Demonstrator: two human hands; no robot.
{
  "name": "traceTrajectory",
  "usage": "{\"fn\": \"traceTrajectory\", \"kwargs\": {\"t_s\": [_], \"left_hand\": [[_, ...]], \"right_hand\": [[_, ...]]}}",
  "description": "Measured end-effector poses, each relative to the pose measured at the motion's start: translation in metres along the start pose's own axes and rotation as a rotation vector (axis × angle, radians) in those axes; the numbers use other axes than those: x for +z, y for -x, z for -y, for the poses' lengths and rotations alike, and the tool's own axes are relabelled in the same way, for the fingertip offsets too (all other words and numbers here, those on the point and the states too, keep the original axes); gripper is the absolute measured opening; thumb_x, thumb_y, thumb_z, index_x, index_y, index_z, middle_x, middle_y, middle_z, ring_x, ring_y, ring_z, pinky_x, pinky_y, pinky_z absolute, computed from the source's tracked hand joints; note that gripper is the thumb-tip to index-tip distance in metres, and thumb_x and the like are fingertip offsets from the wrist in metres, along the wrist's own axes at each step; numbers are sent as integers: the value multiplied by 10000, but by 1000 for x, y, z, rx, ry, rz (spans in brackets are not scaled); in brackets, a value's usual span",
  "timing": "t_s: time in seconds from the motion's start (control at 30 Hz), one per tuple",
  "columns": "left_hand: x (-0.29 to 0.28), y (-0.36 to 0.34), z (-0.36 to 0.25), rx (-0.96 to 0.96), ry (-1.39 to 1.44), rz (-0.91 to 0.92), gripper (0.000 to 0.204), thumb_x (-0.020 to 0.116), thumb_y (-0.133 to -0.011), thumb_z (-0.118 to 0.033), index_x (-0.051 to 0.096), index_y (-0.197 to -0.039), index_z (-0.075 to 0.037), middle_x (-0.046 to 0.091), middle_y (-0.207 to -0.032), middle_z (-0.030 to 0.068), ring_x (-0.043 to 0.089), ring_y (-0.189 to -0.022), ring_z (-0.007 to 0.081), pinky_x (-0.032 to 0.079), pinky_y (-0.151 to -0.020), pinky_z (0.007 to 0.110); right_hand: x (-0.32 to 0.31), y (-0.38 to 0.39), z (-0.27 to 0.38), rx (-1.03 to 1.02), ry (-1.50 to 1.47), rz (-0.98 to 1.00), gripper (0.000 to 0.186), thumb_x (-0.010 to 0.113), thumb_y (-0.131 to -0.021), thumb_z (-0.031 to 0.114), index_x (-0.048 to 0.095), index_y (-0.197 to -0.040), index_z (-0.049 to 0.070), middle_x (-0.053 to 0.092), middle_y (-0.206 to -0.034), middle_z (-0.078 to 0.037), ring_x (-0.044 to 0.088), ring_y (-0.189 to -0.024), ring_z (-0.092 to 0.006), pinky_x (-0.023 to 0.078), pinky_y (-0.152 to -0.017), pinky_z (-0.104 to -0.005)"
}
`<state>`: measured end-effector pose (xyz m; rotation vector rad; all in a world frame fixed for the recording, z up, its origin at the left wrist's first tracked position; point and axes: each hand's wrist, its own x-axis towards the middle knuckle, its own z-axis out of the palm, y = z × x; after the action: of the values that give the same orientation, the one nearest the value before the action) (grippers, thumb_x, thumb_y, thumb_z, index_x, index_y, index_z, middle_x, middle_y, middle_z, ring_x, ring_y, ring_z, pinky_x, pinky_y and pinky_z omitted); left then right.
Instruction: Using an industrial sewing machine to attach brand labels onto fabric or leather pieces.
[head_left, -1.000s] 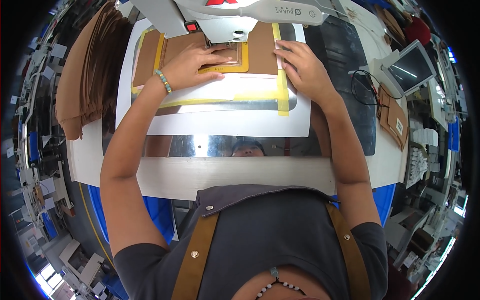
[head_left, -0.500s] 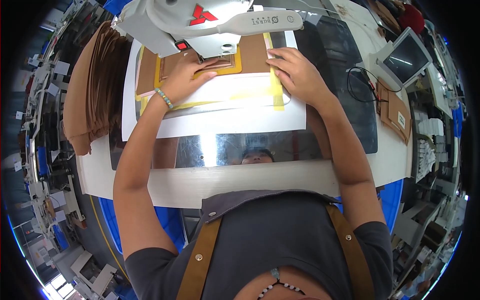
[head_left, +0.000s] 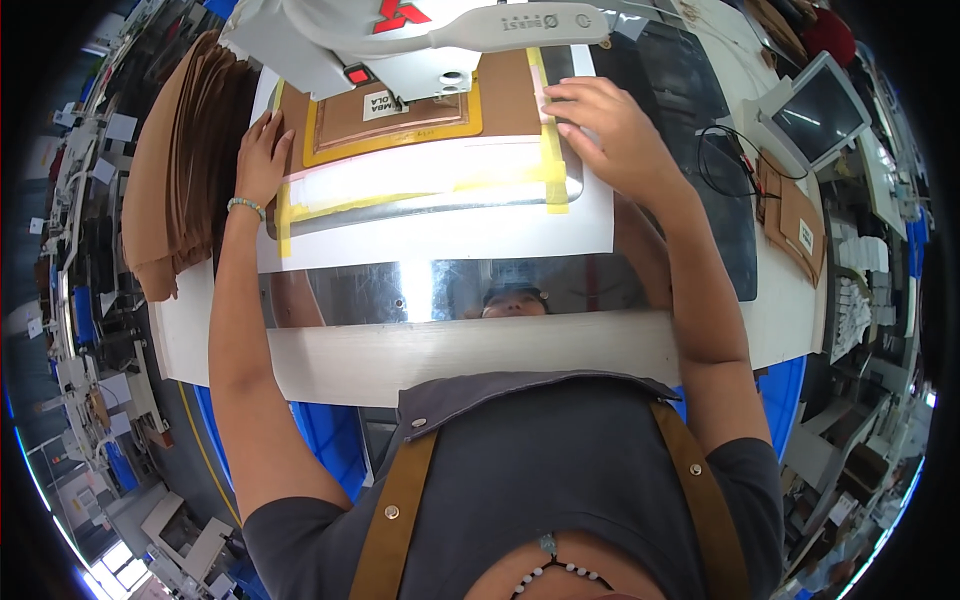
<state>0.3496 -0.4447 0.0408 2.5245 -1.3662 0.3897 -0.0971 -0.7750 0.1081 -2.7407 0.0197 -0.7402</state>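
Under the white sewing machine head (head_left: pixel 400 75) lies a brown panel (head_left: pixel 510 108) on a flat template. A yellow frame (head_left: pixel 400 143) surrounds the panel's middle, where a white label (head_left: pixel 384 106) shows below the needle area. Yellow tape (head_left: pixel 555 180) runs along the template's edges over a white sheet (head_left: pixel 430 240). At the template's left edge my left hand (head_left: pixel 262 160) rests with fingers stretched out, holding nothing. My right hand (head_left: pixel 612 135) is at the right edge, its fingertips on or just above the taped border, thumb apart. Both hands are open.
A thick stack of brown panels (head_left: pixel 180 170) stands close by the left hand. To the right are a small screen (head_left: pixel 815 112), black cables (head_left: pixel 722 170) and brown pieces (head_left: pixel 795 225) with a label. A white lamp arm (head_left: pixel 520 27) crosses above the template.
My left hand has drawn back from under the machine head to the template's left edge, uncovering the white label. My right hand stays at the right edge, its fingers slightly shifted.
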Motion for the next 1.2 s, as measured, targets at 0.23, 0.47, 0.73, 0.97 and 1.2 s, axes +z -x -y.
{"fn": "traceTrajectory", "kwargs": {"t_s": [0.23, 0.47, 0.73, 0.97, 1.2], "left_hand": [[-9, 1, -14, 32, -22, 23, 440, 590, -1086, -325, 667, -1472, -128, 581, -1547, 195, 522, -1431, 374, 405, -1215, 459], [-12, 5, -45, 137, 31, -30, 415, 607, -1060, -318, 702, -1419, -133, 643, -1481, 130, 595, -1324, 337, 464, -1142, 440], [-3, -20, -109, 5, 396, -174, 279, 823, -857, -265, 693, -1021, -80, 715, -1012, 136, 624, -1025, 365, 489, -920, 493], [11, -25, -193, -99, 341, 4, 242, 737, -905, -323, 746, -805, -103, 721, -938, 125, 602, -1068, 383, 439, -901, 532], [25, -29, -212, -98, 384, -250, 137, 687, -879, -193, 773, -815, -108, 718, -822, 137, 663, -895, 388, 445, -753, 556]], "right_hand": [[-28, 29, 28, 21, -5, 104, 246, 667, -975, 71, 778, -1195, 60, 733, -1325, -77, 584, -1375, -304, 438, -1143, -466], [-6, -5, 72, -128, -86, 186, 284, 697, -922, 33, 732, -1203, 56, 706, -1332, -130, 630, -1280, -324, 469, -1101, -457], [68, -45, 83, -125, -103, 136, 371, 754, -860, 84, 707, -1216, -6, 686, -1222, -164, 635, -1124, -353, 499, -978, -466], [59, -29, 62, -51, -116, 77, 215, 795, -822, 85, 701, -1011, 44, 645, -1037, -136, 626, -1037, -351, 497, -921, -472], [36, -33, 77, 33, -118, 156, 204, 814, -836, 119, 691, -977, 37, 672, -1003, -133, 649, -1009, -343, 511, -902, -470]]}}
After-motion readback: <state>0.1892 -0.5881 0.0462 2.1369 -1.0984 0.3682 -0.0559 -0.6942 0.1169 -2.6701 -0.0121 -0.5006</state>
